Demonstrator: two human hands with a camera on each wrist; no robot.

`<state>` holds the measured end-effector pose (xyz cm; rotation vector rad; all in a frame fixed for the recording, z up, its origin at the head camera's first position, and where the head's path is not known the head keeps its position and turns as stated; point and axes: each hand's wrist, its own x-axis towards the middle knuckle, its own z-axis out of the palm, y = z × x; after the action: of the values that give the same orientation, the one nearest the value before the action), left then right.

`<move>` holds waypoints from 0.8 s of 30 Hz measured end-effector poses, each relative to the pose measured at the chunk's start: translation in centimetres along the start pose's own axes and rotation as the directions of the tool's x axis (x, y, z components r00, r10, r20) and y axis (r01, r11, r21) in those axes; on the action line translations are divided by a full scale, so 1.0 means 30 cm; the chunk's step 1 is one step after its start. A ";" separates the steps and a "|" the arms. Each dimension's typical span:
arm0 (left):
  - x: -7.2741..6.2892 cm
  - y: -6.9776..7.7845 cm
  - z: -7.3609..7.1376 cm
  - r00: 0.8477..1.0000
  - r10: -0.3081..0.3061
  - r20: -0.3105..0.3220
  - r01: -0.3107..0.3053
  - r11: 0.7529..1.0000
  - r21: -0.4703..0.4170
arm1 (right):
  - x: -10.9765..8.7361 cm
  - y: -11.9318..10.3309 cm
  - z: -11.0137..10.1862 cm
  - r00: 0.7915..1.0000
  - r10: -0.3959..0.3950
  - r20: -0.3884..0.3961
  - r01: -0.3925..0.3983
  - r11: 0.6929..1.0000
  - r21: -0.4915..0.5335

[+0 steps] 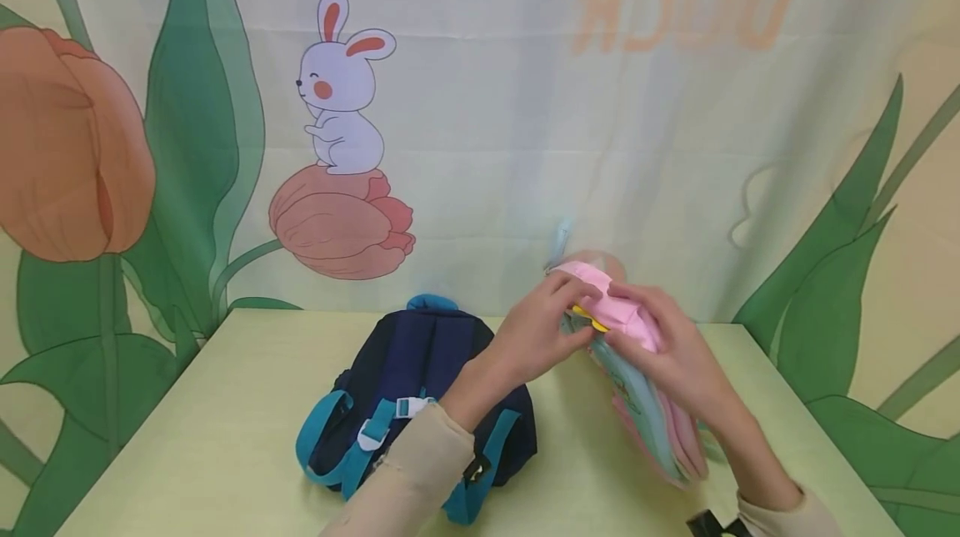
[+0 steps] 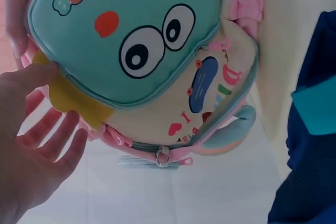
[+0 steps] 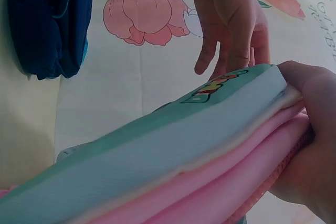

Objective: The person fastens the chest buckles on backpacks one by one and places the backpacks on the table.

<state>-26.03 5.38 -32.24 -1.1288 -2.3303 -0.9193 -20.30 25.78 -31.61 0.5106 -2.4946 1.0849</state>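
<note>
Pink-and-green backpack, tilted over the right part of the table, its upper end near the far edge, where the curtain hangs. A strip of tabletop shows between it and the navy backpack; a broader stretch extends left of the navy bag. The left sleeve crosses over that bag, narrowing the room on this side. The right hand grips the edge of the pink-and-green backpack between thumb and fingers. The left hand meets the same edge near the yellow frill, thumb against it and the other fingers spread; whether it pinches, one cannot tell. The left wrist view alone shows the front panel's printed eyes and, below the panel, a skateboard print. The right wrist view shows the bag's side: pale-blue band above pink layers, with the left hand's fingers pointing downward behind.
</note>
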 end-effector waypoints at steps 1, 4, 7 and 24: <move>-0.002 -0.003 0.001 1.000 0.016 -0.017 -0.016 1.000 0.018 | -0.002 -0.002 0.002 1.000 0.003 0.010 -0.004 1.000 0.014; -0.008 -0.015 0.001 0.996 0.065 -0.066 -0.060 0.995 0.075 | -0.005 -0.005 0.009 1.000 -0.003 0.029 0.002 0.999 0.042; -0.012 -0.027 0.000 0.990 0.119 -0.080 -0.107 0.984 0.142 | -0.009 -0.004 0.017 0.999 -0.013 0.053 0.009 0.998 0.063; -0.075 -0.094 0.048 0.985 0.104 0.141 -0.141 0.947 0.288 | -0.058 0.064 0.060 0.976 -0.053 0.213 0.025 0.991 0.129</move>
<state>-27.04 3.86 -35.67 -1.2144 -2.3633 -0.4447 -20.02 25.95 -34.74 0.7477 -2.5978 1.2366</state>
